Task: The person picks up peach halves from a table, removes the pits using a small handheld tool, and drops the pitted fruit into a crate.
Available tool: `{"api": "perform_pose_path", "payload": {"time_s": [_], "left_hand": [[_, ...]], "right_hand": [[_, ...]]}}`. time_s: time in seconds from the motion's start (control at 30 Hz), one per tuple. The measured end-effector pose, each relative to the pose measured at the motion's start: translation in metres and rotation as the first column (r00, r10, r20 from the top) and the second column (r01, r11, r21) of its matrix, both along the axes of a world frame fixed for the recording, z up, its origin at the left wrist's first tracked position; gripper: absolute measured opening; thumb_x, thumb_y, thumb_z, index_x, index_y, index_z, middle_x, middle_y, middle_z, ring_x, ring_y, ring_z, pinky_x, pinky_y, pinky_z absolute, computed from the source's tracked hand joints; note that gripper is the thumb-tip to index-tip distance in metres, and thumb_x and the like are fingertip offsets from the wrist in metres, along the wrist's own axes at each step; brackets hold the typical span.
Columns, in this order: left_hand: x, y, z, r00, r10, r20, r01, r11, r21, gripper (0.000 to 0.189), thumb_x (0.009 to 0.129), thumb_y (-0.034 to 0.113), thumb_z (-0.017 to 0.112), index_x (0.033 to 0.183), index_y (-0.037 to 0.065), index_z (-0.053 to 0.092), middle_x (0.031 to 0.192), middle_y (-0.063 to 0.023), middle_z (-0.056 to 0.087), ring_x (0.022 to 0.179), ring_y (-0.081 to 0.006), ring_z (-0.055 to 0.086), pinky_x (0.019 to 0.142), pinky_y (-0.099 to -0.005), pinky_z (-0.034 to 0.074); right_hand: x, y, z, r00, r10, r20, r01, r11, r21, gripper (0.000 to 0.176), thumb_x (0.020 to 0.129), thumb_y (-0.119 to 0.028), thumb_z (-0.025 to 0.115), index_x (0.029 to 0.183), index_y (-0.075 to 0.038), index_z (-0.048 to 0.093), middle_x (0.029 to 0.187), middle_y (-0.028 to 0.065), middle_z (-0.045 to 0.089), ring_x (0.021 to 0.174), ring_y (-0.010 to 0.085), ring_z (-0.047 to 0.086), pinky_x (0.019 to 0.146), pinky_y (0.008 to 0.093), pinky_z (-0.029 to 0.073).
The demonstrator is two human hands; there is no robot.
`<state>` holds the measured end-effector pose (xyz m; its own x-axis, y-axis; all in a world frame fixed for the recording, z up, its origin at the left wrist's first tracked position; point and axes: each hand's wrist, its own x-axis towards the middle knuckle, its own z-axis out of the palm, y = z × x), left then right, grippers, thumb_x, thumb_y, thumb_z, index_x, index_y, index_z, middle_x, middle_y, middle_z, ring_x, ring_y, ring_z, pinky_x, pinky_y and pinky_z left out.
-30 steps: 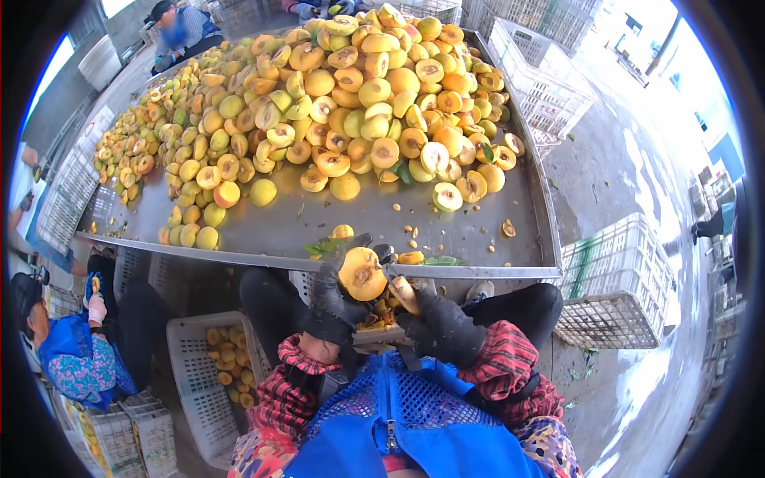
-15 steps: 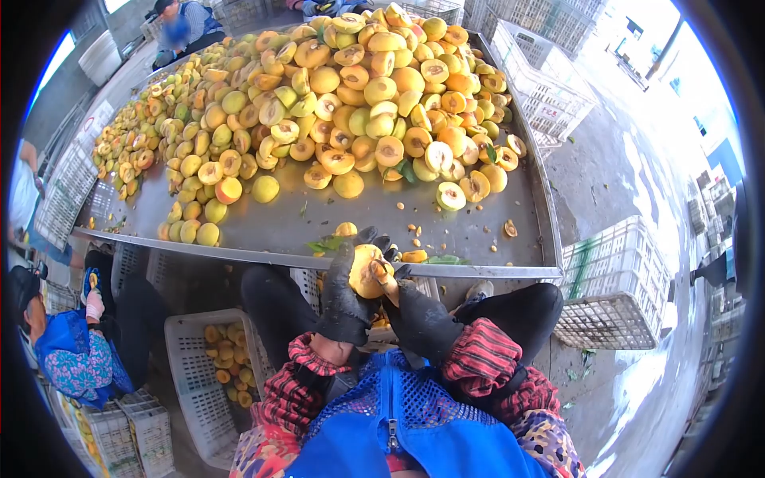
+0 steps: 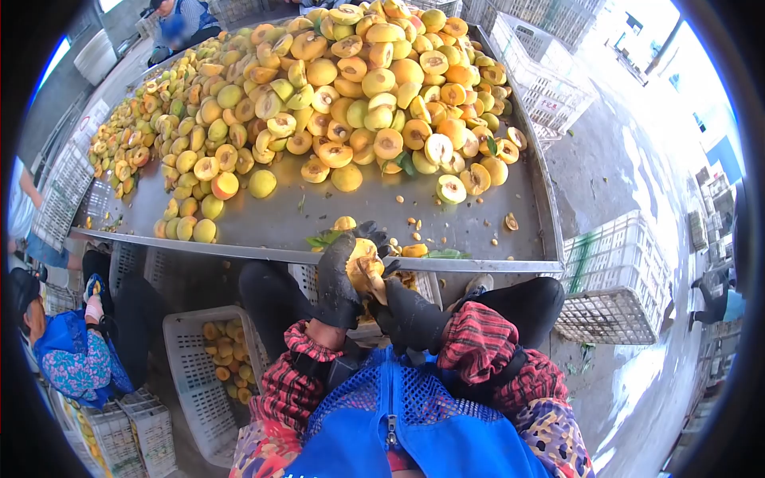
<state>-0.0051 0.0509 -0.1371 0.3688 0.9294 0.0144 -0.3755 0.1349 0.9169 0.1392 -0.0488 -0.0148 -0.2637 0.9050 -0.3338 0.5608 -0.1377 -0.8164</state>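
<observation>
My left hand (image 3: 336, 275), in a dark, dirty glove, is closed around a yellow peach (image 3: 363, 261) just off the table's near edge. The flesh facing me looks torn and hollowed. My right hand (image 3: 408, 312), also gloved in black, is closed against the peach's lower right side. Whatever its fingers hold is hidden; a narrow tan piece shows between the hands. Beyond them, a large heap of whole and halved peaches (image 3: 343, 103) covers much of the metal table (image 3: 319, 211). A peach piece (image 3: 344, 223) and green leaves (image 3: 325, 240) lie just past my left hand.
Below the table at left stands a white crate (image 3: 187, 374) with peach halves inside. Another crate (image 3: 617, 279) stands on the floor at right. A co-worker in a blue vest (image 3: 76, 350) sits to my left; another person (image 3: 183, 24) is across the table. Several crates are stacked around.
Both hands have come slightly lower and nearer to me with the peach. The peach has turned, and my right hand has slid down and left along it.
</observation>
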Motion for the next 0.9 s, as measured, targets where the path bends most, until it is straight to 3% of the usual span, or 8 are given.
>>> {"api": "perform_pose_path", "payload": {"time_s": [0.13, 0.23, 0.33, 0.43, 0.53, 0.63, 0.7, 0.9], "left_hand": [[0.003, -0.004, 0.024, 1.000, 0.011, 0.023, -0.012, 0.999, 0.032, 0.048, 0.092, 0.028, 0.041, 0.124, -0.007, 0.043, 0.117, -0.0216, 0.053, 0.104, -0.0312, 0.055, 0.090, -0.0410, 0.046], [0.001, -0.005, 0.046, 0.999, -0.047, 0.001, 0.047, 0.995, -0.087, 0.046, 0.090, 0.026, 0.042, 0.121, -0.008, 0.046, 0.113, -0.0210, 0.056, 0.101, -0.0303, 0.057, 0.089, -0.0392, 0.048], [-0.003, -0.004, 0.041, 0.981, -0.008, -0.193, 0.011, 1.000, 0.013, 0.043, 0.089, 0.023, 0.043, 0.118, -0.008, 0.050, 0.109, -0.0196, 0.058, 0.097, -0.0284, 0.059, 0.087, -0.0371, 0.049], [-0.001, -0.002, 0.034, 0.984, -0.004, -0.176, 0.010, 1.000, 0.030, 0.041, 0.088, 0.022, 0.044, 0.115, -0.008, 0.052, 0.107, -0.0180, 0.060, 0.096, -0.0266, 0.060, 0.086, -0.0356, 0.049], [-0.002, 0.000, 0.030, 0.979, -0.002, -0.202, 0.016, 0.998, 0.068, 0.041, 0.089, 0.022, 0.043, 0.116, -0.007, 0.052, 0.107, -0.0172, 0.060, 0.095, -0.0253, 0.060, 0.086, -0.0350, 0.049], [-0.004, -0.006, 0.060, 0.828, 0.106, -0.551, 0.124, 0.923, 0.365, 0.042, 0.091, 0.023, 0.040, 0.118, -0.007, 0.050, 0.108, -0.0173, 0.059, 0.096, -0.0247, 0.059, 0.086, -0.0346, 0.048], [0.005, -0.008, 0.058, 0.976, 0.080, -0.203, -0.042, 0.982, 0.184, 0.042, 0.093, 0.023, 0.038, 0.119, -0.006, 0.049, 0.109, -0.0174, 0.059, 0.096, -0.0239, 0.059, 0.086, -0.0341, 0.048], [0.023, -0.022, 0.097, 0.963, 0.106, 0.246, -0.087, 0.993, -0.085, 0.048, 0.092, 0.032, 0.040, 0.126, -0.003, 0.044, 0.115, -0.0183, 0.055, 0.099, -0.0250, 0.055, 0.089, -0.0390, 0.046]], "right_hand": [[0.001, 0.006, 0.017, 0.968, -0.073, -0.241, 0.007, 0.964, -0.266, 0.027, 0.085, -0.018, 0.056, 0.102, -0.001, 0.043, 0.075, 0.0141, 0.057, 0.060, 0.0208, 0.058, 0.051, 0.0352, 0.046], [0.000, 0.004, -0.006, 0.999, 0.032, -0.003, -0.032, 0.998, 0.051, 0.025, 0.086, -0.018, 0.054, 0.102, -0.002, 0.044, 0.076, 0.0147, 0.057, 0.061, 0.0199, 0.058, 0.049, 0.0339, 0.046], [0.001, 0.008, -0.001, 0.995, 0.073, 0.075, -0.065, 0.993, -0.103, 0.034, 0.081, -0.017, 0.056, 0.107, 0.000, 0.042, 0.087, 0.0252, 0.057, 0.082, 0.0412, 0.058, 0.067, 0.0451, 0.046], [0.003, 0.011, 0.001, 0.992, 0.091, 0.084, -0.081, 0.991, -0.108, 0.033, 0.082, -0.017, 0.055, 0.108, 0.000, 0.043, 0.086, 0.0233, 0.058, 0.079, 0.0371, 0.060, 0.066, 0.0437, 0.047], [0.005, 0.011, 0.004, 0.979, 0.010, -0.205, -0.060, 0.970, -0.237, 0.031, 0.083, -0.017, 0.055, 0.107, 0.001, 0.044, 0.083, 0.0182, 0.058, 0.076, 0.0292, 0.060, 0.065, 0.0414, 0.048], [0.000, 0.009, 0.037, 0.847, -0.276, -0.453, 0.001, 0.855, -0.519, 0.023, 0.088, -0.021, 0.054, 0.104, -0.006, 0.045, 0.067, 0.0030, 0.052, 0.044, 0.0110, 0.049, 0.036, 0.0249, 0.039], [0.003, 0.008, 0.026, 0.720, -0.352, -0.599, -0.061, 0.827, -0.560, 0.023, 0.088, -0.018, 0.054, 0.104, -0.004, 0.048, 0.072, 0.0052, 0.054, 0.051, 0.0126, 0.053, 0.043, 0.0260, 0.043], [-0.002, 0.001, 0.015, 0.524, -0.461, -0.716, -0.079, 0.811, -0.580, 0.021, 0.088, -0.021, 0.057, 0.101, -0.005, 0.053, 0.066, 0.0026, 0.053, 0.041, 0.0074, 0.044, 0.034, 0.0215, 0.034]]}}
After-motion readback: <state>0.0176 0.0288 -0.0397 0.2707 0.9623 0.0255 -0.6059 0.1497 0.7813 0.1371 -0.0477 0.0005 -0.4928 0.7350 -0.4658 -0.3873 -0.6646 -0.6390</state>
